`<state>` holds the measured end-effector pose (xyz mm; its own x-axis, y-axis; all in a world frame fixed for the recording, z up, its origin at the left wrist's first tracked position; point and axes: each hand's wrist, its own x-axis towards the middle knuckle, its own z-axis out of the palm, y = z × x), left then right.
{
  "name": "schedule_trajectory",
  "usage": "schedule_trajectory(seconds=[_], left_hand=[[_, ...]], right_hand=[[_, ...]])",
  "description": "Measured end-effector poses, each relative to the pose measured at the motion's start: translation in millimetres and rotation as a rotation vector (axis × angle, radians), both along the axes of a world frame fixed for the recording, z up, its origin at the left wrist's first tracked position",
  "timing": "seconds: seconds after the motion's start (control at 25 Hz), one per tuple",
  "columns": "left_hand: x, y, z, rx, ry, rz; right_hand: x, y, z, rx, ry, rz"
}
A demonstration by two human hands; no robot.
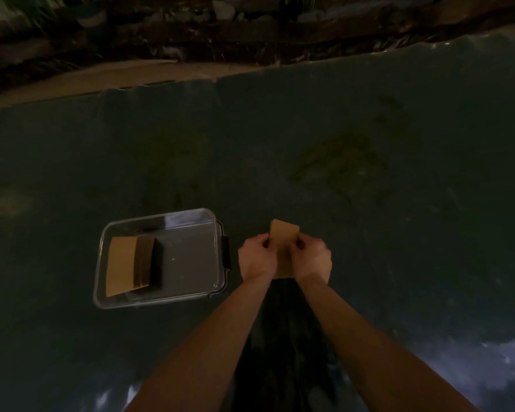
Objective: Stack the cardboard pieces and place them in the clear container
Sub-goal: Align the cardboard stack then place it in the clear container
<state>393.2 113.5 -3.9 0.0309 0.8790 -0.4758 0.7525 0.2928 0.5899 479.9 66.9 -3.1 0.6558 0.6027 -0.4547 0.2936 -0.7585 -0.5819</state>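
Note:
A stack of brown cardboard pieces (283, 239) is held between both hands, a little right of centre above the dark surface. My left hand (256, 258) grips its left edge and my right hand (311, 258) grips its right edge; only the top of the stack shows above the fingers. To the left lies the clear container (191, 215), a shallow rectangular plastic box with a dark latch on its right side. Inside it, at the left, a second stack of cardboard pieces (122, 264) leans tilted, its dark edges facing right.
The dark sheet (369, 144) covers the ground all around. Its far edge meets a pale concrete strip (149, 74), with soil, leaves and plants behind. The light is dim.

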Motion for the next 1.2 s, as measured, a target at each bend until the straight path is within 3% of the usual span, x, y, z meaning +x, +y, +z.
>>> schedule_trajectory(seconds=[0.2,0.56,0.84,0.92,1.04,1.2], left_hand=[[-2,5,-5,-0.010,0.015,-0.078],[12,2,-10,-0.159,-0.077,-0.056],[-4,-9,-1,-0.329,-0.473,0.108],[-15,-19,-1,-0.288,-0.591,0.138],[-37,-35,4,-0.214,-0.626,0.138],[-66,-57,-4,-0.135,-0.689,-0.055]], right_hand=[[-2,0,-9,0.000,-0.004,-0.044],[-4,13,-2,-0.034,0.435,-0.309],[-3,-4,7,0.093,0.915,-0.484],[-9,-11,6,0.136,0.912,-0.393],[-20,-24,11,0.220,0.897,-0.189],[-26,-44,15,0.295,0.716,0.116]])
